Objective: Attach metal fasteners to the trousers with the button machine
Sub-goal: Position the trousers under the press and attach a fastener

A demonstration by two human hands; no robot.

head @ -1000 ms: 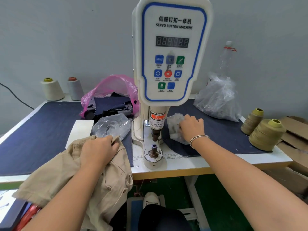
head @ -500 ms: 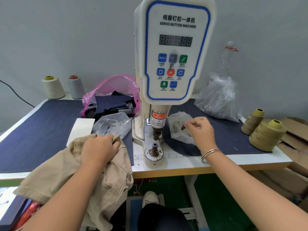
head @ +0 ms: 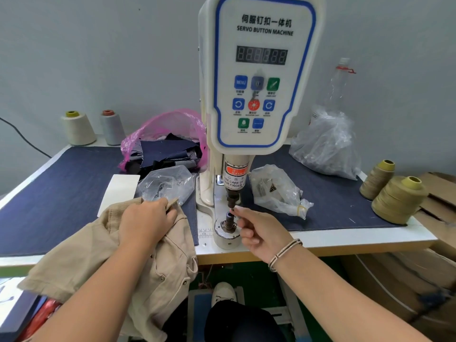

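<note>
two hands at the machine (head: 261,77). left hand (head: 145,219) lies knuckles-up on the tan trousers (head: 138,257), fingers curled into the cloth and gripping a bunched fold near the waistband; a flap of fabric sticks out past the fingertips. trousers hang over the front edge of the table (head: 345,239), left of the machine base, lower part dropping out of sight under the forearm.

right hand (head: 259,232) is at the die post (head: 229,219), thumb and forefinger pinched together just beside the post's top, below the punch (head: 232,199). other fingers curled in. something small sits in the pinch, too small to make out; likely a fastener, cannot say which part. bracelet (head: 283,253) on that wrist.

clear bag (head: 276,188) of small metal pieces lies right of the post, apart from the hand. second clear bag (head: 167,183) left of the machine, just behind the left fingers. contents of both hard to read through the plastic. machine top cut off by the frame edge.
</note>
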